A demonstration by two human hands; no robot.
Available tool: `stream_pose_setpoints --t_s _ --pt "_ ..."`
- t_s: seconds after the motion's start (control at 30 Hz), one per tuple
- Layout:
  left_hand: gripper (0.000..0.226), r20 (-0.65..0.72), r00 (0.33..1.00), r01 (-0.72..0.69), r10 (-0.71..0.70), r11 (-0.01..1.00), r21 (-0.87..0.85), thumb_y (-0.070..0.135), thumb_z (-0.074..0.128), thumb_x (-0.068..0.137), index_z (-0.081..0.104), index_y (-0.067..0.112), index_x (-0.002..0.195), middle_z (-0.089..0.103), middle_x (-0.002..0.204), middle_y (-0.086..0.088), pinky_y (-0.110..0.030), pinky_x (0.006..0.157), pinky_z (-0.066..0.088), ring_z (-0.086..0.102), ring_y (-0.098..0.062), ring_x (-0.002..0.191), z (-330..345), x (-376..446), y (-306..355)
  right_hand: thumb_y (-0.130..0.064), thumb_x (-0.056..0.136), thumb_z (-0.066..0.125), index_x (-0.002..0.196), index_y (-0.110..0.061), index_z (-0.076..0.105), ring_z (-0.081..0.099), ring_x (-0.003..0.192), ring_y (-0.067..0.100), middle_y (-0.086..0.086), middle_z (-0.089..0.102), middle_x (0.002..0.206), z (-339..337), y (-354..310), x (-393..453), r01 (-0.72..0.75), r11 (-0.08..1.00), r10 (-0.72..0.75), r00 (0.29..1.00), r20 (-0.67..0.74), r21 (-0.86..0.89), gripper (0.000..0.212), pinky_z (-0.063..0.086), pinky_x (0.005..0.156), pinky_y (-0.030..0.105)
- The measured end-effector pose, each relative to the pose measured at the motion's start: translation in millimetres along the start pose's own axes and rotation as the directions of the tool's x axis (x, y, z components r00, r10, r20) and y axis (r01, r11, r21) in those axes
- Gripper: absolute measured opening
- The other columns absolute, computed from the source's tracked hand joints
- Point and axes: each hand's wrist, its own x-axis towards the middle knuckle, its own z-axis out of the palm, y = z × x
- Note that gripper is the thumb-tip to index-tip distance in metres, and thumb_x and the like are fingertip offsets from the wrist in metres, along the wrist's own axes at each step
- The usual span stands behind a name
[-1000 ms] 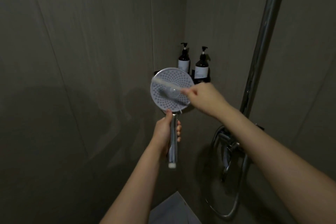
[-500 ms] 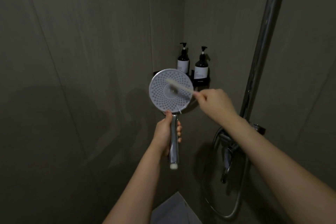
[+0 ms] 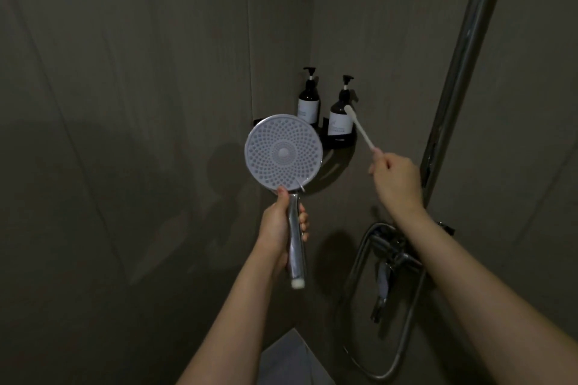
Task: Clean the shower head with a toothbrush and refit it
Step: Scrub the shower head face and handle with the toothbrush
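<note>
- Between our two hands we count one shower head (image 3: 283,152), one toothbrush (image 3: 359,128), two pump bottles, one corner shelf (image 3: 339,142), one upright rail (image 3: 463,66), one mixer tap (image 3: 391,255) and one hose (image 3: 387,362).
- Our left hand (image 3: 278,228) grips the shiny handle of the shower head: the fingers curl round it from behind, their tips showing on its right side, and the thumb lies up along the handle with its tip touching the lower rim of the round face.
- That face stands upright above the left thumb, turned toward us, its rings of small holes all in plain sight; the white plug end of the handle sticks out below the palm.
- Our right hand (image 3: 395,178) pinches the bottom end of the toothbrush between curled fingers and thumb; we cannot tell exactly which fingers press on it.
- From those fingertips the brush slants up and to the left, its bristled tip crossing in front of the right bottle (image 3: 339,120), well apart from the shower face.
- Beyond the right fingertips the left bottle (image 3: 309,103) and its neighbour stand side by side on the dark shelf in the corner.
- Just right of our right knuckles runs the rail; whether they touch we cannot tell.
- Below the right wrist sit the tap and the looping hose.
- Open room lies between the rim of the shower face and the right fingers, and the bare wall (image 3: 125,103) stretches wide to the left of our left hand.
</note>
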Motion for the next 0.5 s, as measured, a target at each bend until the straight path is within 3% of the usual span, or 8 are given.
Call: stream_pose_setpoints --t_s 0.07,0.13,0.2,0.33,0.43,0.5 --pt "0.054 -0.01 1.0 -0.004 0.004 1.0 -0.013 0.057 0.032 0.093 0.049 0.013 0.068 0.045 0.048 0.001 -0.019 0.039 0.036 0.042 -0.011 0.04 -5 12 5 -0.021 0.099 0.038 0.092 -0.003 0.068 0.047 0.061 0.018 0.002 0.053 0.066 12 1 10 -0.061 0.998 0.061 0.996 0.071 -0.005 0.037 0.03 0.056 0.025" --pt "0.054 -0.012 1.0 -0.005 0.005 1.0 -0.025 0.058 0.032 0.093 0.049 0.013 0.066 0.044 0.047 0.001 -0.018 0.038 0.035 0.041 -0.011 0.04 -10 28 9 -0.016 0.099 0.037 0.104 -0.003 0.067 0.042 0.056 0.008 -0.003 0.049 0.064 25 3 20 -0.1 0.994 0.107 0.982 0.154 -0.051 0.033 0.027 0.049 0.022" --pt "0.054 -0.014 1.0 -0.016 0.015 0.999 -0.049 0.056 0.031 0.094 0.048 0.013 0.065 0.044 0.046 0.001 -0.018 0.037 0.035 0.041 -0.011 0.038 -15 48 14 -0.013 0.098 0.04 0.109 -0.004 0.066 0.041 0.056 0.004 -0.002 0.053 0.069 34 4 34 -0.118 0.992 0.123 0.98 0.154 -0.047 0.03 0.027 0.048 0.017" --pt "0.054 0.009 0.999 -0.042 0.043 0.996 -0.073 0.055 0.029 0.095 0.047 0.012 0.067 0.043 0.045 0.001 -0.017 0.036 0.034 0.04 -0.01 0.036 -24 95 25 -0.008 0.095 0.045 0.108 0.0 0.067 0.054 0.077 0.019 0.017 0.066 0.098 60 1 70 -0.116 0.992 0.121 0.989 0.09 -0.057 0.027 0.032 0.056 0.023" --pt "0.054 0.033 0.999 -0.032 0.034 0.998 -0.048 0.055 0.03 0.095 0.048 0.012 0.067 0.044 0.046 0.001 -0.018 0.037 0.034 0.041 -0.01 0.037 -31 133 36 -0.003 0.093 0.046 0.108 0.001 0.067 0.057 0.086 0.025 0.02 0.066 0.103 91 -9 108 -0.141 0.982 0.158 0.979 0.133 -0.124 0.026 0.034 0.057 0.022" --pt "0.053 0.037 0.999 -0.028 0.029 1.0 -0.013 0.054 0.031 0.095 0.048 0.012 0.067 0.044 0.047 0.0 -0.018 0.038 0.034 0.041 -0.011 0.038 -37 156 45 -0.004 0.093 0.048 0.109 0.001 0.067 0.06 0.096 0.03 0.021 0.065 0.107 117 -16 137 -0.143 0.968 0.183 0.965 0.188 -0.206 0.025 0.039 0.067 0.024"
